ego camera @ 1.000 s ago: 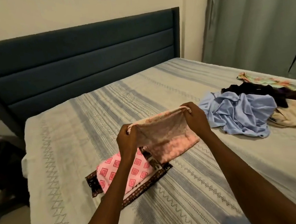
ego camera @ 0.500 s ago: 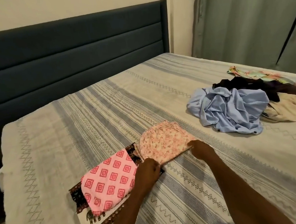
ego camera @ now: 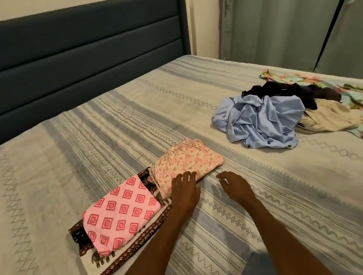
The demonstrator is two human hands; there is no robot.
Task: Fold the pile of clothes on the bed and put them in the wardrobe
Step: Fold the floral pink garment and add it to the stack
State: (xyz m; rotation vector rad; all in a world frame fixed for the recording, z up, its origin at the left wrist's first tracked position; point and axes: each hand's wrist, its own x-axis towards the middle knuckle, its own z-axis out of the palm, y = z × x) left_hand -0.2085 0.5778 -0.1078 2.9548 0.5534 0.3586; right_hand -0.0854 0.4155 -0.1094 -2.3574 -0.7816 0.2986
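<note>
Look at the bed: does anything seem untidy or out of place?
Yes. A crumpled heap of unfolded clothes sprawls on the bed's right side, a blue shirt on its near side. The folded clothes by the left hand lie neat, though the floral piece sits partly off the stack.

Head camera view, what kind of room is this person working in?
Most likely a bedroom at home. A bed with a striped cover stands against a padded dark blue headboard, grey curtains hang beyond it, and a pile of unfolded clothes lies on the cover.

dark blue padded headboard point(ego camera: 76, 65), grey-green curtain point(ego camera: 275, 17), cream wall point(ego camera: 74, 1)
</note>
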